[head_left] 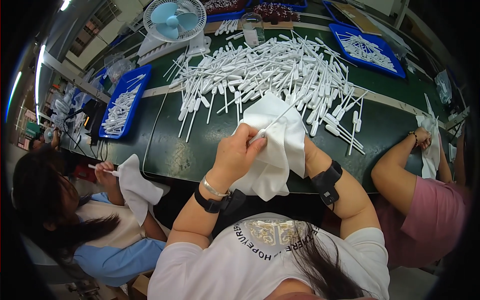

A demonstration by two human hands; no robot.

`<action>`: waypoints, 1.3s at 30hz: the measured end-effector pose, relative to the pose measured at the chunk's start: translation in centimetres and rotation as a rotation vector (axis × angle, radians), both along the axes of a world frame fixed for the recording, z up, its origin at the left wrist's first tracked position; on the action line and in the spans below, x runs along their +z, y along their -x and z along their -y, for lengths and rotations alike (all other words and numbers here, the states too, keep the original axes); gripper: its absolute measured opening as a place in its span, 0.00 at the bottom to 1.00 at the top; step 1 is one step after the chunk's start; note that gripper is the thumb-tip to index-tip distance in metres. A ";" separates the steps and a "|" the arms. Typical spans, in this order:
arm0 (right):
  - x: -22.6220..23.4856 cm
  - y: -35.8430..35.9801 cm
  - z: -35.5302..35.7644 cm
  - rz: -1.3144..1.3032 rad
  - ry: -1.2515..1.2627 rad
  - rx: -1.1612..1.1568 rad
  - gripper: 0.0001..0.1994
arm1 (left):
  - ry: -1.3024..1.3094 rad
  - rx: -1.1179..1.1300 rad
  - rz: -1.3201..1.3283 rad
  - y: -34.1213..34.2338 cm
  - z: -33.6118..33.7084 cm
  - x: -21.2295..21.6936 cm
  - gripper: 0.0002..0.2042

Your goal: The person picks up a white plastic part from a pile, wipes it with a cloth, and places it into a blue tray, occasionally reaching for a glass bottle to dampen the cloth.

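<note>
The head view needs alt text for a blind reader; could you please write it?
The person's left hand pinches a white dropper-like stick over a white cloth that mostly hides the right hand. Beyond lies a pile of similar sticks on a green table, with co-workers either side.

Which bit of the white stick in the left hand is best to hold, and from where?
Probably the stick's fat end, coming from the left, as the left hand does: it's wider than the thin stem, which points away to the right across the cloth.
</note>
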State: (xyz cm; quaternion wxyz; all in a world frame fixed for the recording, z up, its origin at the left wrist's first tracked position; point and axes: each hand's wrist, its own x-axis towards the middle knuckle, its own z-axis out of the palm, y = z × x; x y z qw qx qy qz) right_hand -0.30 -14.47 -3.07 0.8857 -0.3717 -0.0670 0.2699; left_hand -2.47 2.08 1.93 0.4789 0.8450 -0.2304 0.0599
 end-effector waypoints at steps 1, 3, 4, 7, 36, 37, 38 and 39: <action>0.3 0.1 -0.1 0.027 -0.005 0.002 0.13 | -0.053 0.011 0.045 0.3 0.0 0.3 0.08; 0.7 0.4 -0.3 0.037 0.035 -0.032 0.14 | -0.146 0.014 0.103 0.7 -0.1 0.5 0.08; 0.7 0.5 -0.1 0.035 0.068 -0.073 0.14 | -0.246 0.011 0.149 0.7 0.0 0.5 0.08; 0.7 1.1 0.1 0.021 0.058 -0.132 0.15 | -0.208 -0.010 0.080 1.1 0.1 0.1 0.08; 3.4 1.9 0.4 0.362 0.167 -0.284 0.19 | -0.009 -0.035 0.062 3.7 -0.2 1.3 0.06; 3.4 1.7 0.9 0.277 0.050 -0.288 0.19 | 0.073 -0.028 -0.015 3.9 -0.2 1.3 0.06; 3.4 1.5 1.3 0.275 0.051 -0.291 0.19 | 0.073 -0.031 -0.017 3.9 -0.2 1.4 0.06; 3.5 1.4 1.7 0.222 0.002 -0.264 0.19 | 0.069 -0.039 -0.019 3.8 -0.2 1.5 0.06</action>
